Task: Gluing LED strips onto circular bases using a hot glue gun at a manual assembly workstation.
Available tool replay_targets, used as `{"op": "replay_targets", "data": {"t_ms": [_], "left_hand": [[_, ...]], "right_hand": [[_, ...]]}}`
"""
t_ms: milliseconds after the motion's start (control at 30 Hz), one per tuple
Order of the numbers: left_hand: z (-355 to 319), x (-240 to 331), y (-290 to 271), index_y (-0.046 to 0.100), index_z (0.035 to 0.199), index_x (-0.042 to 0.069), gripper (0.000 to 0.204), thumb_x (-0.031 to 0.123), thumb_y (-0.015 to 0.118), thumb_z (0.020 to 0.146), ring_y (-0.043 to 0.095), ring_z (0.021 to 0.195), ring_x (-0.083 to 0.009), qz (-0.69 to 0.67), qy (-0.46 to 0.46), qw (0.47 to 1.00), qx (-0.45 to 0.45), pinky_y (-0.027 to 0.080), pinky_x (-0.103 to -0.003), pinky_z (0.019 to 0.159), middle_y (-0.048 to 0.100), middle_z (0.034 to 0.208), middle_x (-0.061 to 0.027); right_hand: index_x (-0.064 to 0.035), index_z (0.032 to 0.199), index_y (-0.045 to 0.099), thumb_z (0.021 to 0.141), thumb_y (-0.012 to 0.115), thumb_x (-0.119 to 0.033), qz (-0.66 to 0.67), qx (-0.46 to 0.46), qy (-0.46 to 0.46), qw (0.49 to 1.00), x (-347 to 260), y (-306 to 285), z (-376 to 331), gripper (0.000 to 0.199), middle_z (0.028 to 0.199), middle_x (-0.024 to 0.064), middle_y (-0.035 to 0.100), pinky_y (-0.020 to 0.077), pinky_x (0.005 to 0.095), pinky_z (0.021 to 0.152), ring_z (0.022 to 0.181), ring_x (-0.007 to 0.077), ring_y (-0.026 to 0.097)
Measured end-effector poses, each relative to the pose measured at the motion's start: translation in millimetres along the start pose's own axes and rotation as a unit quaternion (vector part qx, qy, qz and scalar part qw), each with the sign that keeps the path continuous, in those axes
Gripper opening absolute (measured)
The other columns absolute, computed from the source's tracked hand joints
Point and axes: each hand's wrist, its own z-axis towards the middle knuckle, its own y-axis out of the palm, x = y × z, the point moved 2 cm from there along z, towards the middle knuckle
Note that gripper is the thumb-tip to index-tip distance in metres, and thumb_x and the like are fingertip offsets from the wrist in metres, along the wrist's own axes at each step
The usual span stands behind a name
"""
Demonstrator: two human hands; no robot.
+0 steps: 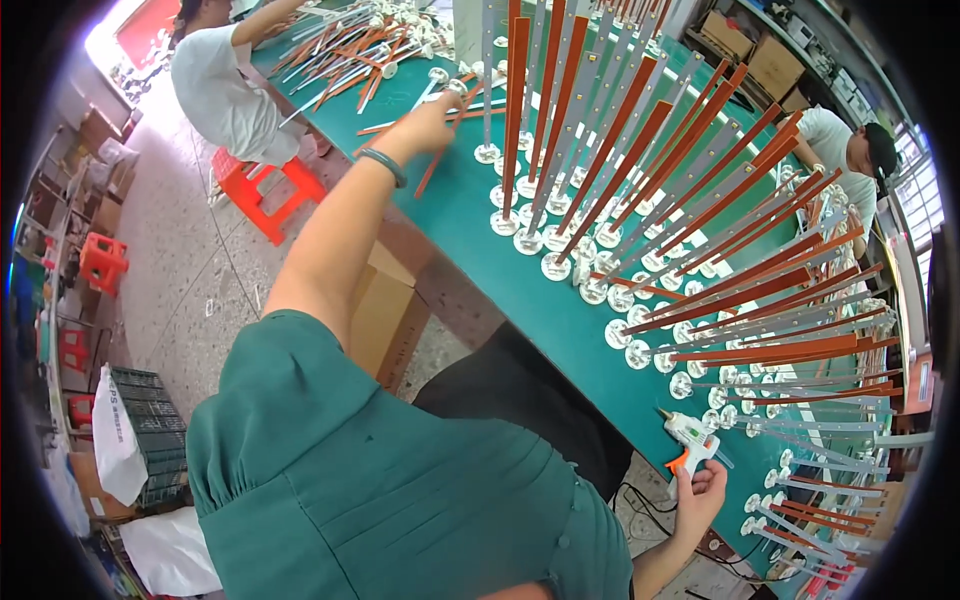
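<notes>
My right hand has fingers curled round the white-and-orange plastic glue gun at the flat green tabletop, nozzle away from me, probably for safety. Left hand: at a long rust-red strip, can't tell if pinching.

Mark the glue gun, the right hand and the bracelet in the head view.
glue gun [690,432]: head view, on its white body
right hand [702,494]: head view, on the middle of the hand
bracelet [385,163]: head view, on its green band

On the floor stand a red stool and seemingly a crate.
</notes>
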Motion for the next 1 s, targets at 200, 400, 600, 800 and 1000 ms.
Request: {"op": "replay_targets", "data": {"t_ms": [200,400,600,800,1000], "left_hand": [[-11,-21,-54,0.063,0.118,-0.002,0.030,0.006,0.056,0.090,0.057,0.076,-0.0101,-0.562,0.031,0.826,-0.002,0.048,-0.024,0.069,0.062,0.086,-0.0030],[-82,39,-102,0.055,0.128,-0.006,0.040,0.016,0.059,0.096,0.060,0.097,-0.0156,-0.536,0.195,0.816,0.092,0.050,-0.027,0.087,0.063,0.110,-0.0097],[-184,50,-129,0.066,0.100,-0.001,0.018,0.015,0.056,0.099,0.033,0.059,-0.0023,-0.290,0.148,0.896,0.301,0.022,-0.019,0.053,0.047,0.070,0.0056],[-214,154,-45,0.059,0.089,-0.001,0.021,0.019,0.057,0.097,0.041,0.068,-0.0122,-0.391,0.324,0.857,0.089,0.030,-0.024,0.058,0.046,0.077,-0.0038],[-218,254,24,0.068,0.087,-0.002,0.007,-0.006,0.065,0.082,0.050,0.064,-0.0124,-0.348,0.338,0.874,-0.010,0.037,-0.024,0.056,0.058,0.078,-0.0058]], "right_hand": [[0.0002,0.113,0.052,0.073,0.081,-0.002,0.051,-0.013,-0.017,0.998,0,5,5,0.049,0.073,-0.0014,0.052,0.0363,0.0186,0.051,0.058,0.0039,0.046],[-0.0014,0.108,0.050,0.075,0.079,-0.001,0.091,0.025,0.029,0.995,2,2,-13,0.044,0.074,-0.0022,0.053,0.0368,0.0188,0.053,0.061,0.0038,0.047],[-0.0026,0.113,0.054,0.076,0.074,-0.003,0.335,-0.027,0.067,0.940,7,-5,-7,0.042,0.105,0.0073,0.065,0.0488,0.0262,0.082,0.096,0.0136,0.062],[0.0018,0.126,0.050,0.069,0.077,-0.017,0.564,-0.118,0.064,0.815,-28,16,-19,0.066,0.105,0.0077,0.063,0.0514,0.0273,0.075,0.090,0.0152,0.063],[0.0022,0.122,0.051,0.070,0.075,-0.012,0.582,-0.108,0.045,0.805,-40,37,-27,0.059,0.098,0.0082,0.061,0.0520,0.0293,0.070,0.078,0.0172,0.063]]}}
